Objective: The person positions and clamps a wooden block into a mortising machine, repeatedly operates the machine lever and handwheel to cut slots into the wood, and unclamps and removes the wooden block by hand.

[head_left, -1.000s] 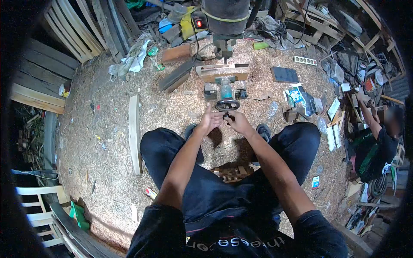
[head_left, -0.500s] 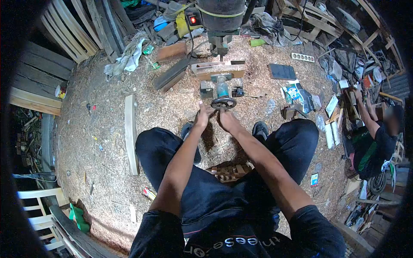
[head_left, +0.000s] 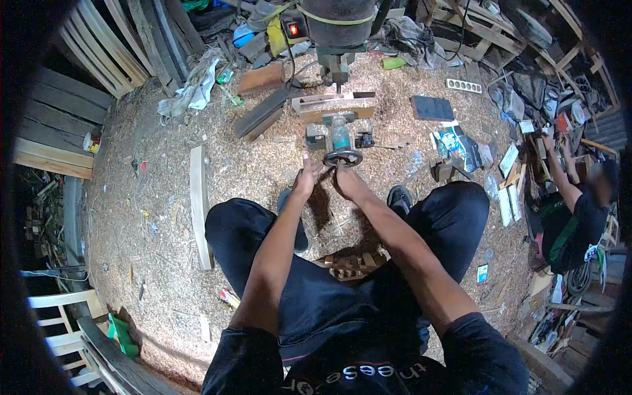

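Note:
A black handwheel (head_left: 342, 158) sits low on the front of a drilling machine (head_left: 338, 62). My right hand (head_left: 350, 183) has its fingers curled at the wheel's lower rim; the fingertips are partly hidden beneath it. Just left of the wheel is my left hand (head_left: 305, 180), one finger stretched forward and the others pointing toward the rim. Whether those fingers touch it is hard to see. Behind the wheel, a pale wooden piece (head_left: 316, 107) with a slot lies across the clamp, directly under the machine's bit (head_left: 339, 87).
Wood shavings cover the ground. A long board (head_left: 199, 207) lies left of my legs; wood blocks (head_left: 352, 264) lie between them. Dark timber (head_left: 261, 114) rests beside the machine, and a dark slab (head_left: 432, 108) to its right. Another person (head_left: 569, 210) works at far right.
Both hands stay at the handwheel with only slight finger movement. The view has shifted slightly. The wooden piece looks unmoved.

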{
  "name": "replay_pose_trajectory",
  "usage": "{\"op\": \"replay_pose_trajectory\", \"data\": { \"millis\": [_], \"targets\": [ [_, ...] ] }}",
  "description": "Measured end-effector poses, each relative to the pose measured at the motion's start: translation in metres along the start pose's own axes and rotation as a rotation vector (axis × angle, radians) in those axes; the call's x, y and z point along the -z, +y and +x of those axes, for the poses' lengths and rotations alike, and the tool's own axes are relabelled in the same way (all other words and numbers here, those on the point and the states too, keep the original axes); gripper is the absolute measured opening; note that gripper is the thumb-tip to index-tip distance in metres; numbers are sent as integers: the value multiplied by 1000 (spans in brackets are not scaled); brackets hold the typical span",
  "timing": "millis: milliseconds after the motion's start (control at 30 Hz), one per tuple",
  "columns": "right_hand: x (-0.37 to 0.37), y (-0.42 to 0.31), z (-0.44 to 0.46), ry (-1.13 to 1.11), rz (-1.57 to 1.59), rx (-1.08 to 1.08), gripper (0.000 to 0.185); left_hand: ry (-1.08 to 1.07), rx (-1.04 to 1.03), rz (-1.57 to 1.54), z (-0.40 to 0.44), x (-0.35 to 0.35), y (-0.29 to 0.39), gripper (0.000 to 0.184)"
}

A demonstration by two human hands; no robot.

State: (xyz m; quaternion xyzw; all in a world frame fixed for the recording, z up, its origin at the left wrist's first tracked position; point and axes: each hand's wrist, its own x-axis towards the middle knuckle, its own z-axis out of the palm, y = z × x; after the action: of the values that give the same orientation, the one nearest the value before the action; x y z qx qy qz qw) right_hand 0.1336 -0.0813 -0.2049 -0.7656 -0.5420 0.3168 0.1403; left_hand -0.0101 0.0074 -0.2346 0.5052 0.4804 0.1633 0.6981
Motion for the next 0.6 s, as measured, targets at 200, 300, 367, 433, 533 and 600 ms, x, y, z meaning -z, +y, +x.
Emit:
{"op": "replay_pose_trajectory", "data": {
  "millis": [200, 300, 367, 433, 533, 600],
  "targets": [
    [-9, 24, 9, 69, 17, 58, 44, -85, 24, 37, -32, -5, 42, 92],
    [17, 48, -9, 53, 101, 91, 36, -108, 71, 12, -28, -9, 33, 98],
    [26, 43, -11, 10, 53, 26, 37, -121, 41, 32, -1, -6, 11, 100],
    [22, 31, -10, -28, 18, -35, 38, -81, -3, 6, -5, -13, 19, 100],
    [-2, 34, -2, 112, -10, 23, 37, -63, 31, -5, -18, -11, 26, 97],
    [2, 29, -3, 44, 22, 19, 43, -68, 59, 13, -16, -6, 26, 95]
  ]
}}
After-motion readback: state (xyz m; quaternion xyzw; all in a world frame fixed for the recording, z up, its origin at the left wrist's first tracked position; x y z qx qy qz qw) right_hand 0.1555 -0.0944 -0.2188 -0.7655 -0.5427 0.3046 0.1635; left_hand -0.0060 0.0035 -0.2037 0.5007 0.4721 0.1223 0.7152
